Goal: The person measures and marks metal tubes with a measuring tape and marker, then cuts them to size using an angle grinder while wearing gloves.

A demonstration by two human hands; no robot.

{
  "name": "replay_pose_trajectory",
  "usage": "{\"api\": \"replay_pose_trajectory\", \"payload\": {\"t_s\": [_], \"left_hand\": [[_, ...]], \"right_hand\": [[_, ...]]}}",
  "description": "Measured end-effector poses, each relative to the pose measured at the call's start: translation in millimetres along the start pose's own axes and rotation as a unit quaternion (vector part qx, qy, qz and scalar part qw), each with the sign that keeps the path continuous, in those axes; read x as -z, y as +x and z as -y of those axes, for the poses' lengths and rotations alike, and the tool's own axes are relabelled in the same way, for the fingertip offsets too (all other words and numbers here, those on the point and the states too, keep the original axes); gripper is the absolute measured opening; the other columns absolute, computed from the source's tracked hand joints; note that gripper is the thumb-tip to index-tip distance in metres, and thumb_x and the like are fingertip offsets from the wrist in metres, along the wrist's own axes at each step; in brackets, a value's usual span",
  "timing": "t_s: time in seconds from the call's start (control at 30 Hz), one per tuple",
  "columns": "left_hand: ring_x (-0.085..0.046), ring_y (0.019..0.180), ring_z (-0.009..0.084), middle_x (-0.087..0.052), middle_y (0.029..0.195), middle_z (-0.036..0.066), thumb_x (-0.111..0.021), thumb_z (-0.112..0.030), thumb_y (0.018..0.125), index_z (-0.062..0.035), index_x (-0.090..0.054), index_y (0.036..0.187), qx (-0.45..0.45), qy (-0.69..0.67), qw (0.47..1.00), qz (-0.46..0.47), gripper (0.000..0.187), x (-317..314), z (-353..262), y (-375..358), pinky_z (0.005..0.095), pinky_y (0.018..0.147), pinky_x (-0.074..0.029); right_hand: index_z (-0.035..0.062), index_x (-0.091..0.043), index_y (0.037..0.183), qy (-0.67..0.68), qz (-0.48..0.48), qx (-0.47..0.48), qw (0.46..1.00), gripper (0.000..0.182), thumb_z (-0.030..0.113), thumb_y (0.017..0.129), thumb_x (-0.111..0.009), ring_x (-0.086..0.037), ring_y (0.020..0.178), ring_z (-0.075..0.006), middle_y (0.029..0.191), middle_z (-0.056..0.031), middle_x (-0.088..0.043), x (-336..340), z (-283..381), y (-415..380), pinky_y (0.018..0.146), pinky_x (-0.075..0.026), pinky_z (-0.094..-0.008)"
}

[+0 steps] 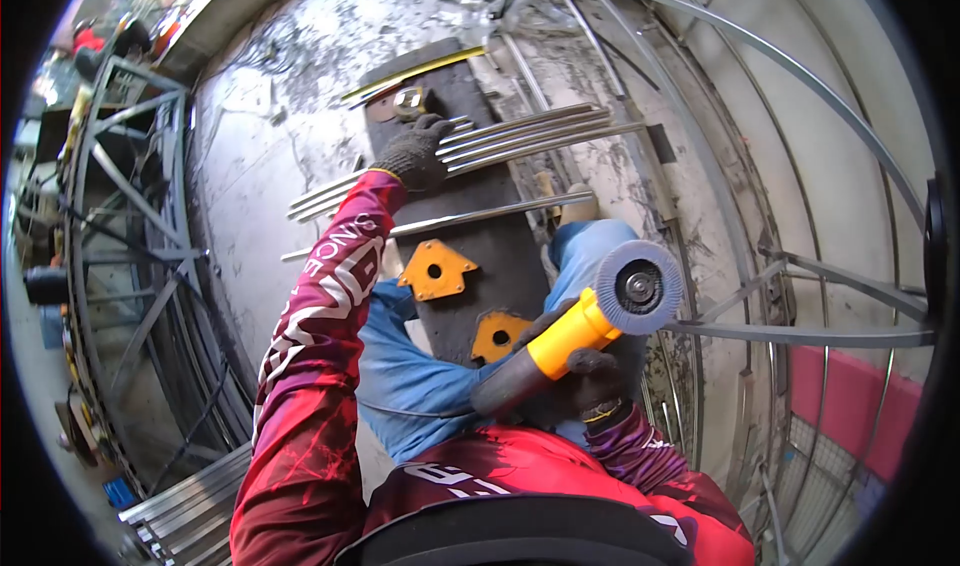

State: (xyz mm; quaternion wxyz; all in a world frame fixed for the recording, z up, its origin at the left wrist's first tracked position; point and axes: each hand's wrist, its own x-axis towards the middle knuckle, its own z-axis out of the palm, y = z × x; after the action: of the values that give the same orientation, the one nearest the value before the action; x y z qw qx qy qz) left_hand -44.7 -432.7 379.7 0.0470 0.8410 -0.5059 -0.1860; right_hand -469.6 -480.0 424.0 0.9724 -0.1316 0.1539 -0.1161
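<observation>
My left hand [413, 158], in a dark knit glove, reaches out over a bundle of shiny metal tubes [545, 134], fingers curled down on one of them; the palm hides that stretch. My right hand [597, 381], gloved too, is wrapped round a yellow and black angle grinder [560, 346] held above my lap. Its round grey flap disc [640, 288] faces up. One separate metal tube [500, 213] lies across the dark board [465, 196], nearer to me than the bundle. Two yellow magnetic welding squares [412, 275] [478, 350] rest on the board.
A tape measure [408, 100] and a yellow strip [415, 74] lie at the board's far end. A welded metal frame [140, 196] stands on the left, with stacked metal profiles [195, 506] below it. Curved metal bars [800, 86] span the right side.
</observation>
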Motion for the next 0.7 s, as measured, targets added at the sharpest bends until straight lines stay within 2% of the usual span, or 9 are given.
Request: {"api": "replay_pose_trajectory", "payload": {"t_s": [0.07, 0.13, 0.23, 0.27, 0.33, 0.37, 0.47, 0.5, 0.7], "left_hand": [[-0.048, 0.133, 0.0469, -0.046, 0.148, 0.018, -0.080, -0.039, 0.069, -0.0197, -0.047, 0.148, -0.025, 0.052, 0.998, -0.017, 0.087, -16.2, 7.1, 19.9, 0.0549, 0.108, -0.047], [-0.043, 0.138, 0.0466, -0.042, 0.152, 0.022, -0.083, -0.045, 0.068, -0.0154, -0.040, 0.152, 0.046, 0.111, 0.991, 0.054, 0.098, -14.5, -8.8, 31.1, 0.0565, 0.113, -0.041], [-0.043, 0.138, 0.0484, -0.044, 0.151, 0.021, -0.082, -0.050, 0.069, -0.0171, -0.039, 0.153, 0.023, 0.077, 0.996, 0.040, 0.099, -27.0, -5.3, 35.6, 0.0584, 0.111, -0.041], [-0.043, 0.138, 0.0484, -0.044, 0.151, 0.021, -0.082, -0.050, 0.069, -0.0171, -0.039, 0.153, 0.026, 0.078, 0.996, 0.042, 0.099, -27.9, -1.9, 38.6, 0.0584, 0.111, -0.041], [-0.045, 0.136, 0.0493, -0.047, 0.149, 0.021, -0.082, -0.052, 0.070, -0.0184, -0.041, 0.151, 0.093, 0.023, 0.995, 0.024, 0.097, -26.0, -5.4, 42.5, 0.0586, 0.110, -0.041], [-0.049, 0.132, 0.0485, -0.052, 0.144, 0.021, -0.081, -0.052, 0.071, -0.0188, -0.044, 0.148, 0.106, 0.073, 0.991, 0.033, 0.092, -24.3, -7.6, 43.5, 0.0575, 0.109, -0.043], [-0.051, 0.129, 0.0471, -0.054, 0.141, 0.021, -0.081, -0.052, 0.071, -0.0195, -0.046, 0.146, 0.113, 0.108, 0.987, 0.041, 0.089, -24.9, -6.1, 44.2, 0.0566, 0.108, -0.044], [-0.051, 0.131, 0.0428, -0.057, 0.139, 0.018, -0.079, -0.049, 0.072, -0.0234, -0.050, 0.143, 0.115, 0.107, 0.986, 0.051, 0.080, -21.7, -7.4, 46.0, 0.0564, 0.104, -0.047], [-0.052, 0.128, 0.0471, -0.060, 0.131, 0.022, -0.079, -0.046, 0.074, -0.0207, -0.052, 0.142, 0.086, 0.042, 0.995, 0.037, 0.078, -34.0, 9.0, 46.4, 0.0553, 0.105, -0.047]], "right_hand": [[0.0075, -0.047, 0.139, 0.009, -0.019, -0.002, 1.000, 0.078, 0.011, 0.071, -0.084, -0.065, 0.115, -0.0379, 0.122, -0.0204, -0.065, 0.8, 1.2, 4.7, 0.103, -0.052, -0.0537], [0.0068, -0.050, 0.135, 0.011, -0.034, 0.015, 0.999, 0.074, 0.004, 0.067, -0.080, -0.066, 0.113, -0.0402, 0.119, -0.0220, -0.066, 4.4, 0.9, 6.4, 0.101, -0.055, -0.0549], [0.0062, -0.051, 0.133, 0.022, -0.044, -0.002, 0.999, 0.073, 0.006, 0.067, -0.081, -0.067, 0.112, -0.0394, 0.118, -0.0218, -0.066, 1.8, -1.7, 9.4, 0.100, -0.055, -0.0543], [0.0060, -0.051, 0.133, 0.024, -0.050, 0.005, 0.998, 0.073, 0.006, 0.067, -0.081, -0.067, 0.111, -0.0393, 0.117, -0.0216, -0.066, -1.0, -0.8, 10.5, 0.100, -0.055, -0.0540], [0.0057, -0.051, 0.133, 0.026, -0.060, 0.010, 0.998, 0.072, 0.006, 0.067, -0.081, -0.067, 0.111, -0.0391, 0.117, -0.0215, -0.066, -3.7, 0.6, 9.1, 0.100, -0.055, -0.0536], [0.0063, -0.051, 0.134, 0.031, -0.055, -0.001, 0.998, 0.073, 0.005, 0.067, -0.080, -0.066, 0.111, -0.0369, 0.118, -0.0210, -0.066, -4.5, 2.0, 7.6, 0.101, -0.054, -0.0511], [0.0067, -0.051, 0.135, 0.044, -0.057, -0.022, 0.997, 0.072, 0.004, 0.069, -0.080, -0.065, 0.113, -0.0340, 0.120, -0.0198, -0.066, -9.1, 5.6, 5.1, 0.101, -0.054, -0.0480], [0.0065, -0.051, 0.134, 0.048, -0.061, -0.036, 0.996, 0.071, 0.003, 0.070, -0.081, -0.065, 0.114, -0.0334, 0.120, -0.0193, -0.066, -10.1, 7.5, 4.2, 0.102, -0.054, -0.0475], [0.0042, -0.052, 0.133, 0.073, -0.039, -0.052, 0.995, 0.066, 0.002, 0.073, -0.081, -0.066, 0.112, -0.0321, 0.121, -0.0186, -0.067, 2.1, 5.0, 0.9, 0.103, -0.053, -0.0462]]}}
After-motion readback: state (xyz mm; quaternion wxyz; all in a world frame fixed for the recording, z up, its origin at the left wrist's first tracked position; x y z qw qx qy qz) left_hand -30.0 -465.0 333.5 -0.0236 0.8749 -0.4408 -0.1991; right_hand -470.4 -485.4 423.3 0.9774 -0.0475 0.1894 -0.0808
